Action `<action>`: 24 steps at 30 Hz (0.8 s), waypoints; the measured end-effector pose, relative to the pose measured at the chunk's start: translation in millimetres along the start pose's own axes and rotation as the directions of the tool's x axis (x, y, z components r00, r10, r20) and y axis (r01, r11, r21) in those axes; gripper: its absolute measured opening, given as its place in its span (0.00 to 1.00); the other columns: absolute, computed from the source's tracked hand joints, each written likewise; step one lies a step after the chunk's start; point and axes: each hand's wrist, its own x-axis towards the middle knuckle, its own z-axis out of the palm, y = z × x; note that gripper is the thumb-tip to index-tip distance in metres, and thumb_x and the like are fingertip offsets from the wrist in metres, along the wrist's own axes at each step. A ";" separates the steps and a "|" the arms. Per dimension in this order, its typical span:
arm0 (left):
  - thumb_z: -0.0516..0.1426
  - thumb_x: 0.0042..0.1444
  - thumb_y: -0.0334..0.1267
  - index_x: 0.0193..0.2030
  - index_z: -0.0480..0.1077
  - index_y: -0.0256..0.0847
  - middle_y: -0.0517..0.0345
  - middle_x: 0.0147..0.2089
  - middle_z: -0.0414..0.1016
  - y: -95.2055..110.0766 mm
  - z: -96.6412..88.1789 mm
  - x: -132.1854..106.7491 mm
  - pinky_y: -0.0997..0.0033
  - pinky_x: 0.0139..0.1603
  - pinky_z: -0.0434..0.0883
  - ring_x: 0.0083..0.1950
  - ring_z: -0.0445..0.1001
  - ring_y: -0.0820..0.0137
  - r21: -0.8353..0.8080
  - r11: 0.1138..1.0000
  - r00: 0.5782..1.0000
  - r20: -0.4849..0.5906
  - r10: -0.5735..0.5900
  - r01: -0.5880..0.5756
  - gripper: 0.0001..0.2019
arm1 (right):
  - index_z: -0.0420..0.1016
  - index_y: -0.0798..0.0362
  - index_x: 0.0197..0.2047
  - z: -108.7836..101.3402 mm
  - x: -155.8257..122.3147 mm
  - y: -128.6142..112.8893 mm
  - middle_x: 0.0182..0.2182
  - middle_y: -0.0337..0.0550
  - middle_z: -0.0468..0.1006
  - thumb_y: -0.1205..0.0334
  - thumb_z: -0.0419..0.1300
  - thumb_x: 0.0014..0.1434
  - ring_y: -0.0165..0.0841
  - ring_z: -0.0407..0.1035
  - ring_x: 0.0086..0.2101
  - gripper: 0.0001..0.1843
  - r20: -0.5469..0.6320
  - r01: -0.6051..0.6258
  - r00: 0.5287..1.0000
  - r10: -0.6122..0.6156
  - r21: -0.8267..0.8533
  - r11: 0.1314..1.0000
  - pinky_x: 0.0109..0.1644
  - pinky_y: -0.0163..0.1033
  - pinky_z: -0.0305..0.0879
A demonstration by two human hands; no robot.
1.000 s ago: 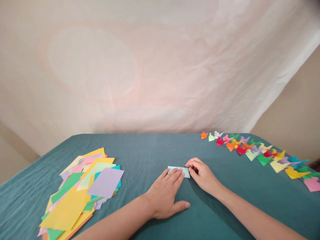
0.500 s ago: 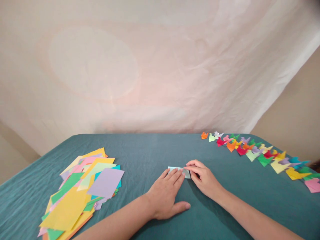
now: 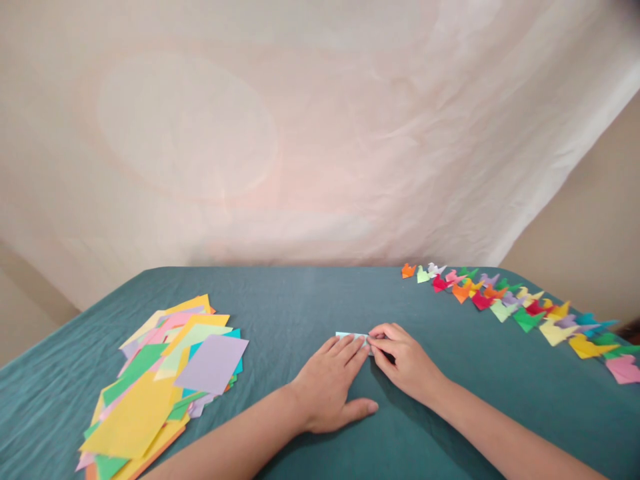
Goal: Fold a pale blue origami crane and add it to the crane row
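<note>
A: How about the left forearm (image 3: pixel 240 440)?
B: Bare as far as visible, smooth in outline, narrowing toward the left wrist (image 3: pixel 295 410), cut off by the near edge of view.
A: And the left hand (image 3: pixel 325 387)?
B: Bare too, broad across the back, with slim fingers (image 3: pixel 340 355), a rounded thumb (image 3: pixel 357 409) and a short thumbnail (image 3: pixel 373 406).
A: Any different on the right?
B: Much the same along the right forearm (image 3: pixel 500 437): bare, slender near the right wrist (image 3: pixel 443 393), wider toward the near side, likewise cut off by the edge.
A: And the right hand (image 3: pixel 407 357)?
B: Bare as well, softly rounded across the back and likewise slim-fingered, finer details too small to make out.
</note>
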 end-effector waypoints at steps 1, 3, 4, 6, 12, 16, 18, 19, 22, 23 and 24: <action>0.41 0.58 0.60 0.66 0.44 0.39 0.50 0.68 0.44 -0.9 0.0 0.1 0.56 0.66 0.45 0.68 0.43 0.57 -0.004 1.000 1.000 -0.004 -0.001 0.001 0.36 | 0.76 0.50 0.36 -0.2 0.0 -0.4 0.36 0.46 0.72 0.69 0.50 0.58 0.37 0.66 0.38 0.13 0.004 0.002 1.000 -0.002 -0.006 1.000 0.43 0.44 0.65; 0.42 0.58 0.60 0.66 0.45 0.39 0.50 0.68 0.45 -2.5 -0.2 0.2 0.57 0.65 0.47 0.67 0.45 0.58 -0.006 1.000 1.000 -0.015 -0.004 0.003 0.35 | 0.76 0.50 0.36 -0.8 0.1 -1.3 0.36 0.46 0.72 0.70 0.50 0.58 0.36 0.66 0.37 0.13 0.011 0.003 1.000 -0.002 -0.013 1.000 0.43 0.44 0.65; 0.42 0.58 0.59 0.66 0.46 0.39 0.49 0.68 0.46 -3.2 -0.4 0.1 0.57 0.65 0.47 0.67 0.46 0.58 -0.006 1.000 1.000 -0.019 -0.006 0.006 0.35 | 0.76 0.50 0.36 -1.0 0.2 -1.8 0.35 0.46 0.72 0.70 0.50 0.59 0.36 0.66 0.37 0.13 0.013 0.000 1.000 0.000 -0.016 1.000 0.43 0.44 0.65; 0.43 0.58 0.59 0.66 0.47 0.38 0.48 0.67 0.47 -4.5 -1.1 -0.1 0.58 0.65 0.48 0.67 0.47 0.58 0.000 1.000 0.999 -0.028 -0.015 0.015 0.35 | 0.75 0.51 0.35 -1.5 0.4 -2.8 0.35 0.46 0.72 0.70 0.50 0.59 0.36 0.66 0.37 0.13 0.018 -0.002 1.000 0.003 -0.022 1.000 0.43 0.43 0.65; 0.46 0.57 0.58 0.64 0.50 0.35 0.46 0.66 0.51 -8.1 -6.7 -0.6 0.59 0.64 0.51 0.65 0.51 0.58 0.022 0.998 0.998 -0.034 -0.058 0.059 0.35 | 0.75 0.51 0.35 -2.2 0.5 -4.4 0.35 0.46 0.72 0.70 0.51 0.57 0.37 0.66 0.37 0.12 0.015 0.008 1.000 -0.008 -0.031 0.999 0.43 0.44 0.64; 0.45 0.58 0.57 0.63 0.52 0.36 0.47 0.65 0.52 -11.4 -10.0 -0.4 0.58 0.64 0.51 0.65 0.53 0.58 0.044 0.997 0.998 -0.039 -0.055 0.057 0.32 | 0.75 0.52 0.34 -2.7 -0.2 -4.8 0.36 0.47 0.72 0.71 0.51 0.56 0.37 0.66 0.38 0.12 0.010 0.024 1.000 -0.024 -0.063 0.998 0.43 0.44 0.64; 0.45 0.58 0.57 0.63 0.52 0.37 0.47 0.65 0.53 -12.7 -9.5 -0.1 0.58 0.64 0.51 0.65 0.53 0.58 0.058 0.997 0.998 -0.039 -0.049 0.051 0.32 | 0.75 0.52 0.36 -2.9 -1.0 -5.9 0.38 0.47 0.72 0.71 0.52 0.56 0.38 0.65 0.39 0.11 0.004 0.051 0.999 -0.051 -0.100 0.994 0.45 0.46 0.63; 0.45 0.58 0.57 0.63 0.52 0.37 0.47 0.65 0.53 -13.2 -8.9 0.1 0.58 0.64 0.51 0.65 0.53 0.59 0.064 0.997 0.998 -0.040 -0.046 0.049 0.32 | 0.74 0.53 0.37 -3.0 -1.4 -6.8 0.39 0.48 0.72 0.71 0.53 0.56 0.39 0.65 0.41 0.11 0.005 0.068 0.998 -0.068 -0.117 0.991 0.45 0.46 0.62; 0.44 0.59 0.57 0.63 0.51 0.37 0.48 0.65 0.53 -13.7 -6.6 0.5 0.58 0.64 0.51 0.65 0.52 0.60 0.080 0.996 0.998 -0.049 -0.039 0.043 0.32 | 0.73 0.53 0.40 -3.2 -2.5 -10.5 0.41 0.47 0.72 0.71 0.53 0.56 0.38 0.64 0.43 0.11 0.032 0.127 0.992 -0.123 -0.145 0.981 0.48 0.47 0.60; 0.43 0.59 0.57 0.63 0.51 0.38 0.48 0.65 0.53 -13.7 -6.0 0.7 0.58 0.64 0.51 0.65 0.52 0.60 0.085 0.996 0.998 -0.054 -0.037 0.041 0.32 | 0.73 0.54 0.40 -3.2 -2.6 -11.7 0.40 0.47 0.72 0.71 0.53 0.57 0.38 0.64 0.43 0.11 0.046 0.147 0.989 -0.141 -0.147 0.978 0.48 0.47 0.60; 0.43 0.59 0.57 0.63 0.51 0.38 0.48 0.65 0.54 -13.7 -5.6 0.8 0.58 0.64 0.50 0.65 0.52 0.60 0.090 0.995 0.998 -0.058 -0.035 0.040 0.32 | 0.73 0.54 0.41 -3.0 -2.7 -12.7 0.40 0.46 0.73 0.71 0.52 0.57 0.37 0.64 0.43 0.11 0.061 0.167 0.985 -0.160 -0.147 0.975 0.48 0.47 0.59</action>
